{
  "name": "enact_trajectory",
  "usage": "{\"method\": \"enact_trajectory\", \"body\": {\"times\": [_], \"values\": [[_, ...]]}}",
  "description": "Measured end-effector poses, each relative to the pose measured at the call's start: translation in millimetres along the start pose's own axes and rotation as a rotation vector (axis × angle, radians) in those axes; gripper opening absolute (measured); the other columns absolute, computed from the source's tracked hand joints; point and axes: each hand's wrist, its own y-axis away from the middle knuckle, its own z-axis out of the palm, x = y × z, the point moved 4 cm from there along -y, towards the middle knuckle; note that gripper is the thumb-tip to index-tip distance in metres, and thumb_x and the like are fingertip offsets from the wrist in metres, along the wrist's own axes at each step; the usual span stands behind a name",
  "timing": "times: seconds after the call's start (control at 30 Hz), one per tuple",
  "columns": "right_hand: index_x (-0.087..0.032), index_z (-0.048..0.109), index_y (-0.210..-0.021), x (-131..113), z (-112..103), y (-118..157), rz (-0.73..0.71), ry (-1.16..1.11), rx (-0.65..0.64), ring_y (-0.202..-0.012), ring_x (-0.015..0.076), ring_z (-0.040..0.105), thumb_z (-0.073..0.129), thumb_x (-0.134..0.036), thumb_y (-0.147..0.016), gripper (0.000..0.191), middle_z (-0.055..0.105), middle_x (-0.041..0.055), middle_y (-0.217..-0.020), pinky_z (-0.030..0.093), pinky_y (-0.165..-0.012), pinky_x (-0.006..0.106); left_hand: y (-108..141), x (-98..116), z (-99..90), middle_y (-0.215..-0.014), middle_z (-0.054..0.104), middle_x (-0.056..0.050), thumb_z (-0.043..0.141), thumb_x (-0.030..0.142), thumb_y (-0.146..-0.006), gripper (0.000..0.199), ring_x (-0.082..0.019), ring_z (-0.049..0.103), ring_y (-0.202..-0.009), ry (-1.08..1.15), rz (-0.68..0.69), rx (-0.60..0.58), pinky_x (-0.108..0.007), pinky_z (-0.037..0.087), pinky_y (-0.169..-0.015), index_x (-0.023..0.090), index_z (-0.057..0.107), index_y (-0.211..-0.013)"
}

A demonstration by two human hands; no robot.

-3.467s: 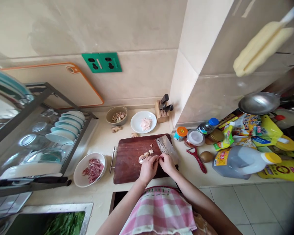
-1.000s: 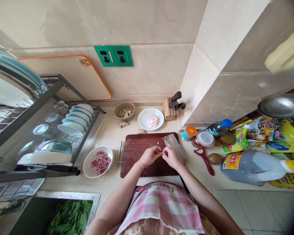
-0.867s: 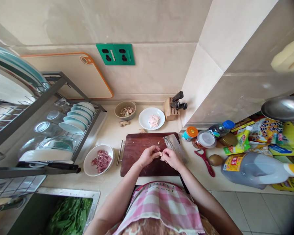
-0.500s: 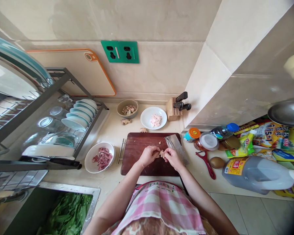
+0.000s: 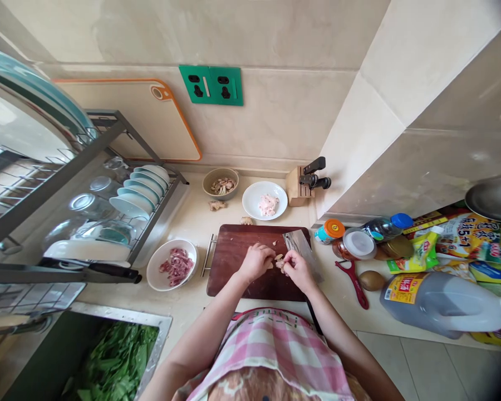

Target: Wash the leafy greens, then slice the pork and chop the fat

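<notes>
Both hands are low over a dark brown cutting board (image 5: 229, 256). Between the curled fingertips of my right hand (image 5: 298, 272) is a small, pale, knobbly piece of ginger (image 5: 280, 264). My left hand (image 5: 256, 262) is just to its left, fingers bent and pinched together; whatever they hold is mostly hidden. Small pale bits show on the board around the fingertips. A knife (image 5: 297, 245) with a broad, shiny blade lies along the board's right side, partly behind my right hand. Two more ginger pieces, one knobbly (image 5: 217, 205) and one smaller (image 5: 246, 221), lie behind the board.
A bowl of sliced meat (image 5: 152, 273) stands left, near a sink (image 5: 165, 328) holding leafy greens. Behind are a small basket (image 5: 206, 186), a white plate (image 5: 250, 203) with pale meat and a knife block (image 5: 294, 186). A red peeler (image 5: 354, 284), jars and a large jug (image 5: 434, 301) sit right.
My hands have drawn slightly apart, and pale bits now show between them. The whole view has shifted a little.
</notes>
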Motion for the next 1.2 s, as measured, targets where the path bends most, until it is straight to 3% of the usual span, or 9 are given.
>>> {"method": "enact_trajectory", "body": {"times": [0.13,0.27,0.37,0.47,0.57,0.63,0.8,1.1,1.2], "values": [[-0.02,0.05,-0.07,5,-8,-1,0.03,-0.068,-0.022,-0.046,0.0074,0.045,0.046,-0.024,-0.069,0.006,0.055,-0.0034,-0.058,0.036,-0.044,0.018,0,-22,-11.3,-0.093,0.062,-0.005,0.052,0.026,-0.078,0.016,-0.02,0.053,-0.091,-0.115,-0.218,0.002,-0.031,0.037,-0.08,0.022,0.062,-0.09],[-0.018,0.056,-0.068,9,-5,-4,0.06,-0.02,-0.026,-0.05,0.0086,0.05,0.045,-0.026,-0.071,0.014,0.059,-0.0001,-0.063,0.041,-0.047,0.021,-1,-20,-4.4,-0.086,0.062,-0.006,0.052,0.033,-0.077,0.016,-0.02,0.055,-0.084,-0.096,-0.192,-0.009,-0.031,0.038,-0.075,0.019,0.061,-0.076],[-0.018,0.057,-0.07,7,4,-5,0.062,-0.009,-0.051,-0.055,0.0105,0.053,0.047,-0.029,-0.072,0.015,0.061,0.0012,-0.068,0.044,-0.051,0.023,-2,-13,1.8,-0.072,0.061,-0.004,0.054,0.032,-0.076,0.014,-0.017,0.056,-0.07,0.08,-0.204,0.045,-0.028,0.04,-0.067,0.018,0.056,-0.074],[-0.019,0.059,-0.077,-1,10,-4,0.04,0.006,-0.083,-0.061,0.0122,0.055,0.053,-0.037,-0.072,0.019,0.061,0.001,-0.069,0.046,-0.055,0.024,-1,-10,0.9,-0.068,0.06,-0.001,0.055,0.039,-0.075,0.021,-0.013,0.055,-0.062,0.445,-0.26,0.079,-0.024,0.041,-0.06,0.018,0.053,-0.079],[-0.019,0.059,-0.08,-12,12,-2,0.043,-0.041,-0.121,-0.061,0.012,0.054,0.054,-0.041,-0.073,0.024,0.06,0.0004,-0.067,0.046,-0.058,0.025,1,-3,-2.1,-0.073,0.062,-0.001,0.059,0.044,-0.071,0.031,-0.011,0.057,-0.064,0.819,-0.263,0.021,-0.021,0.043,-0.059,0.017,0.053,-0.085],[-0.019,0.059,-0.078,-20,13,-1,0.044,-0.08,-0.14,-0.058,0.0113,0.053,0.053,-0.042,-0.074,0.024,0.058,-0.0003,-0.065,0.046,-0.057,0.024,3,2,-2.4,-0.069,0.062,0.0,0.062,0.046,-0.068,0.036,-0.01,0.055,-0.058,0.953,-0.3,-0.025,-0.02,0.042,-0.054,0.016,0.053,-0.086],[-0.02,0.058,-0.076,-25,14,3,0.007,-0.03,-0.141,-0.055,0.0105,0.05,0.052,-0.042,-0.076,0.023,0.055,-0.0012,-0.061,0.044,-0.055,0.023,9,7,2.6,-0.058,0.058,0.002,0.067,0.047,-0.063,0.04,-0.005,0.047,-0.045,1.07,-0.415,-0.003,-0.017,0.036,-0.045,0.013,0.056,-0.081],[-0.02,0.054,-0.067,-16,21,8,0.063,-0.096,-0.181,-0.05,0.0094,0.049,0.052,-0.037,-0.073,0.019,0.051,-0.0028,-0.057,0.045,-0.05,0.022,18,8,15.0,-0.06,0.059,0.001,0.071,0.047,-0.058,0.04,-0.006,0.05,-0.053,1.184,-0.364,0.08,-0.017,0.038,-0.05,0.012,0.055,-0.071],[-0.02,0.052,-0.061,-14,21,9,0.08,-0.056,-0.154,-0.046,0.0093,0.048,0.052,-0.031,-0.07,0.014,0.05,-0.004,-0.051,0.043,-0.047,0.022,19,6,18.2,-0.058,0.058,0.001,0.07,0.048,-0.058,0.04,-0.006,0.048,-0.05,1.175,-0.393,0.042,-0.018,0.037,-0.049,0.012,0.056,-0.07]]}}
